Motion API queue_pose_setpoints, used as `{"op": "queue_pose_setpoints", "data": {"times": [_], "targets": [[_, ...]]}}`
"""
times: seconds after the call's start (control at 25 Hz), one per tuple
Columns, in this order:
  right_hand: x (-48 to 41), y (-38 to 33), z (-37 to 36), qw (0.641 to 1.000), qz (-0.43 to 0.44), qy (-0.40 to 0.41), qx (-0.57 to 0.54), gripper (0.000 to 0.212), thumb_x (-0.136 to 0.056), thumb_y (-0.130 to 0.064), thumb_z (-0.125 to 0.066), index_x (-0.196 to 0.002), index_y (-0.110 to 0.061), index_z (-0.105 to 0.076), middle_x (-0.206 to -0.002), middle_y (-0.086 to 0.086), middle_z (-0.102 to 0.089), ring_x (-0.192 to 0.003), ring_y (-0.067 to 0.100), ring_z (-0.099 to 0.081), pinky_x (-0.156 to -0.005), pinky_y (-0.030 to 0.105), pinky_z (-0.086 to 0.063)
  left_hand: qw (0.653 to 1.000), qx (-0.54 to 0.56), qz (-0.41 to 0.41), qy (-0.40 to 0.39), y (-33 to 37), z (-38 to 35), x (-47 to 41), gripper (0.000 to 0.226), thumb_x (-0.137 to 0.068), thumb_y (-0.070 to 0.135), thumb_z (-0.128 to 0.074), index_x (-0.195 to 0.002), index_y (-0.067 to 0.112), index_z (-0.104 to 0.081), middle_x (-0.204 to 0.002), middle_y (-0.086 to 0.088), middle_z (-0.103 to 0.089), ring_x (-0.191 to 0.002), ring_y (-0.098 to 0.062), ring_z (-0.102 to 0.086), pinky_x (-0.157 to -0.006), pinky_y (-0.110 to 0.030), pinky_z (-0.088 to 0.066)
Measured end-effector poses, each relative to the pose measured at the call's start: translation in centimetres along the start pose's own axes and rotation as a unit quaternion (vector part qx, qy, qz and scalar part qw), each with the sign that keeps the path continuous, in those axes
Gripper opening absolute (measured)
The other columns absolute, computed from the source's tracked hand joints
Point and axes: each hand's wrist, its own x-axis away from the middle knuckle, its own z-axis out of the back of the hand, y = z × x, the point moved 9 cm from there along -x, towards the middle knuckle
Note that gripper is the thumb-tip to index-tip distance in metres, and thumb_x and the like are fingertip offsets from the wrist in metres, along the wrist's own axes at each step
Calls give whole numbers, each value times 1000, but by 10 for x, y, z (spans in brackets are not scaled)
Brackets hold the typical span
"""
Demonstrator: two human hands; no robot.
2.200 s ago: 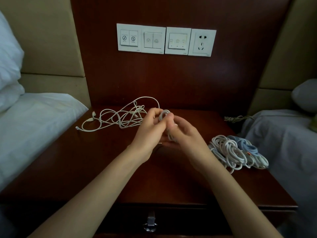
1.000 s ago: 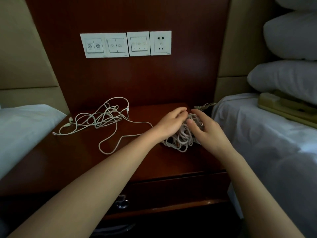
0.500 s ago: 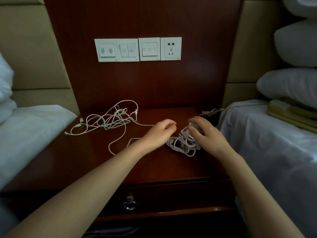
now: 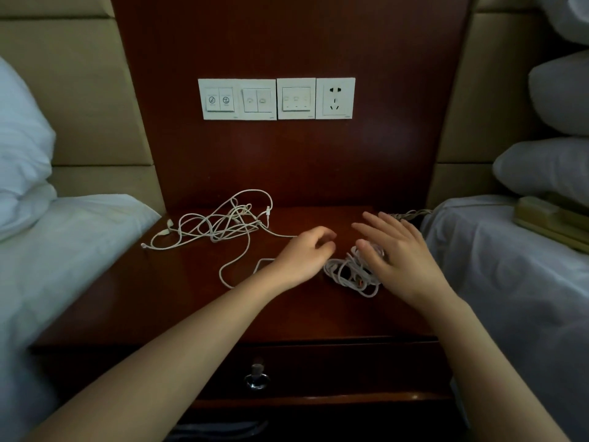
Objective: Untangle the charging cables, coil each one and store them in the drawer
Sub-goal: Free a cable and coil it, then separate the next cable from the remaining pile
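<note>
A tangle of white charging cables (image 4: 220,224) sprawls over the back left of the dark wooden nightstand (image 4: 178,311), and one loose strand loops toward the front. A bundle of coiled white cables (image 4: 349,274) lies right of the middle. My left hand (image 4: 301,256) hovers just left of that bundle, fingers loosely curled and holding nothing. My right hand (image 4: 398,253) is spread flat above the bundle's right side, fingers straight. The drawer (image 4: 334,368) under the top is closed, with a metal ring pull (image 4: 256,376).
White-sheeted beds flank the nightstand left (image 4: 47,250) and right (image 4: 510,266), with pillows (image 4: 548,167) stacked at right. A switch and socket panel (image 4: 276,98) is on the wooden wall. A beige phone-like object (image 4: 551,218) lies on the right bed. Another cord (image 4: 411,215) trails off the back right corner.
Both hands have let go of the coiled bundle and lifted off it; the right hand's fingers have straightened. The view has swung back toward the left.
</note>
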Motion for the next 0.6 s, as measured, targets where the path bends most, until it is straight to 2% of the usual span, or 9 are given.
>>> {"op": "queue_pose_setpoints", "data": {"times": [0.08, 0.16, 0.24, 0.28, 0.36, 0.44, 0.48, 0.6], "targets": [[-5, -24, -3, 999, 34, 19, 11, 58, -88, -52, -27, -129, -24, -57, -140, -2, -50, -138, 17, -34, -111, 32, -12, 998, 2, 5, 59, -13, 20, 4, 23, -95, 16, -48, -115, 16, -60, -116, -2, -63, -109, -16, -57, -93, -28, -43], [-8, -59, -14, 995, 96, 30, 10, 48, -87, -40, -35, -114, -19, -68, -120, 1, -66, -122, 23, -54, -103, 40, -29, 993, -4, 24, 114, -28, 42, 7, 17, -93, 11, -49, -96, 20, -63, -96, -5, -68, -93, -21, -63, -83, -32, -46], [-17, -87, -31, 990, 141, 25, -7, 37, -87, -29, -42, -110, -17, -69, -111, 0, -69, -113, 24, -61, -99, 40, -34, 989, -60, 48, 126, -41, 60, 3, 20, -92, 8, -45, -90, 18, -63, -86, -7, -66, -84, -25, -62, -74, -32, -45], [-22, -95, -39, 989, 143, 17, -21, 35, -88, -24, -44, -112, -16, -68, -111, 1, -69, -113, 23, -60, -100, 39, -34, 985, -111, 56, 121, -47, 67, -1, 22, -91, 7, -44, -94, 15, -64, -89, -8, -66, -87, -26, -60, -73, -32, -43], [-31, -99, -50, 991, 125, 8, -54, 35, -90, -19, -43, -117, -13, -65, -114, 3, -67, -113, 21, -58, -103, 37, -34, 962, -235, 67, 125, -58, 82, -12, 27, -90, 6, -43, -110, 9, -61, -110, -11, -62, -106, -27, -55, -84, -33, -41], [-39, -98, -59, 992, 105, 5, -77, 33, -94, -17, -44, -121, -12, -62, -117, 2, -65, -115, 18, -56, -102, 30, -32, 924, -337, 87, 157, -70, 96, -18, 36, -90, 5, -44, -126, 6, -50, -130, -12, -48, -123, -28, -41, -95, -35, -37], [-42, -99, -61, 991, 98, 5, -88, 32, -95, -16, -45, -122, -12, -62, -119, 1, -65, -115, 16, -56, -101, 28, -33, 913, -353, 102, 174, -75, 102, -19, 39, -91, 5, -45, -130, 6, -44, -134, -13, -42, -126, -29, -38, -96, -35, -37], [-52, -105, -67, 989, 85, 3, -120, 31, -96, -16, -45, -122, -13, -61, -119, 0, -64, -112, 16, -57, -96, 28, -39, 903, -351, 145, 201, -90, 116, -19, 35, -94, 10, -49, -129, 6, -42, -129, -13, -46, -118, -30, -48, -77, -35, -41]]}}
